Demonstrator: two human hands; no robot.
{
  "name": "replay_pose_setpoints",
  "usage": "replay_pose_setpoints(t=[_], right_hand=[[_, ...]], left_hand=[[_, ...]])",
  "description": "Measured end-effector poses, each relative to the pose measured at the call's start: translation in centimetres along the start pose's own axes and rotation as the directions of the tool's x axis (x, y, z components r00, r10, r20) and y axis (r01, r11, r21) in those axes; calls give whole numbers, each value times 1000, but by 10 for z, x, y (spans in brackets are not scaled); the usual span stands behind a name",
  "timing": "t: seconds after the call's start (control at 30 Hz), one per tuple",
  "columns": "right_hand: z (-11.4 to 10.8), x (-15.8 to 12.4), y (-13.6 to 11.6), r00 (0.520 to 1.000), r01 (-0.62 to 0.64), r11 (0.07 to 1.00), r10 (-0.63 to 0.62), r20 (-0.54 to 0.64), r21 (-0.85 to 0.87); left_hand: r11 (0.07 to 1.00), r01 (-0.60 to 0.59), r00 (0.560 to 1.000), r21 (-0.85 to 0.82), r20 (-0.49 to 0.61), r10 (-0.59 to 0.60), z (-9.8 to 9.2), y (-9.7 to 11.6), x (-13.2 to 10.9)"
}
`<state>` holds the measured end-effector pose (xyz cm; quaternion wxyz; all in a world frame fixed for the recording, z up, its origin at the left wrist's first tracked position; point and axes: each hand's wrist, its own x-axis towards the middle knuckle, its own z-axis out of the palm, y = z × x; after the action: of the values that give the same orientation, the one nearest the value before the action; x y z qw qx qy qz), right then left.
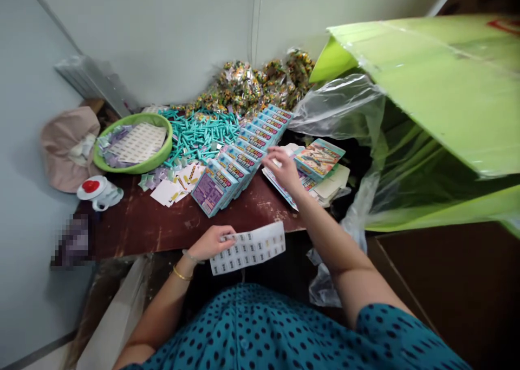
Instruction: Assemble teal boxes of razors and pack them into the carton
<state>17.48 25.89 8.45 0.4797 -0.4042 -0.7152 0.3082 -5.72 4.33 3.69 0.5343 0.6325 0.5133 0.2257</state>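
Note:
My left hand [214,242] pinches a white sheet of small printed stickers [254,251] by its left part, over the table's front edge. Several stickers run across it in rows. My right hand [283,169] is beside the right side of a slanting row of blue-and-purple printed boxes [244,152]. Its fingers are bent together, and a small pale bit shows at them that I cannot make out. Behind the right hand, a box with a colourful picture [319,157] lies on a pile of flat printed cards or boxes [329,186].
A green basin [156,161] holds printed sheets and small packets. Near it are loose turquoise sticks [203,134], white cards [166,192], a lidded cup [99,193] and a pink hat [67,148]. Bagged colourful pieces [252,85] line the wall. A large green bag [430,88] flanks the right.

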Motion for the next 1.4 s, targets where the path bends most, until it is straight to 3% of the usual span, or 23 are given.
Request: replay_pose_setpoints(t=[0.07,0.17,0.33,0.43,0.5,0.53,0.57,0.6,0.63,0.7,0.73,0.77,0.87,0.97,1.07,1.1,1.17,1.23,1.27,1.33,1.4], right_hand=[[-1,62,30,984,-125,976,100,-145,-177],[9,127,58,950,-292,875,220,-220,-387],[31,158,79,960,-278,755,236,-150,-595],[21,161,75,964,-248,732,119,-240,-635],[6,148,60,948,-195,790,0,-318,-581],[-1,133,49,954,-123,840,-46,-295,-529],[-6,112,37,977,-22,889,-79,-200,-457],[-10,85,26,993,85,929,-107,-43,-360],[-12,53,15,977,171,955,-133,167,-241],[-13,-15,-4,842,192,980,-136,523,-55],[-13,-47,-11,781,148,989,-103,616,-22],[-14,-74,-16,753,85,996,-48,656,-25],[-19,-125,-21,761,-110,989,150,631,-103],[-23,-144,-13,796,-175,972,234,559,-158],[-29,-154,-8,813,-201,963,266,519,-180],[-32,-157,-8,821,-192,961,269,504,-201],[-36,-161,-12,883,-118,949,235,406,-292],[-36,-164,-18,943,10,922,119,310,-386],[-34,-165,-22,949,77,915,55,311,-396],[-28,-166,-29,913,167,931,-22,407,-325],[-25,-165,-33,877,132,968,-13,481,-214]], left_hand=[[1000,0,1000,19,27,-1,4,-5,-3],[1000,7,1000,15,28,-8,5,-12,-7],[999,34,999,-27,-3,-34,0,-22,-9],[1000,26,1000,14,-14,-26,-6,-23,-8],[997,6,999,72,-33,-3,-12,-22,-7],[996,-7,999,90,-44,11,-15,-21,-7],[995,-18,998,96,-53,23,-18,-19,-7],[995,-30,997,91,-61,35,-22,-17,-7],[996,-43,996,80,-69,49,-25,-14,-7],[995,-76,994,67,-79,81,-30,-8,-5],[993,-96,991,75,-84,102,-32,-5,-3],[989,-117,989,95,-80,125,-33,-2,0],[953,-127,984,277,-89,157,-31,3,12],[859,-84,965,504,-173,196,-17,10,19],[852,-48,950,521,-239,200,1,21,18],[872,-32,951,489,-252,177,7,25,17],[901,5,953,434,-275,127,17,29,17],[902,5,959,431,-259,118,24,33,18],[895,-10,963,446,-236,129,26,35,20],[883,-60,971,465,-178,160,27,40,22],[877,-90,963,472,-185,198,24,45,22]])
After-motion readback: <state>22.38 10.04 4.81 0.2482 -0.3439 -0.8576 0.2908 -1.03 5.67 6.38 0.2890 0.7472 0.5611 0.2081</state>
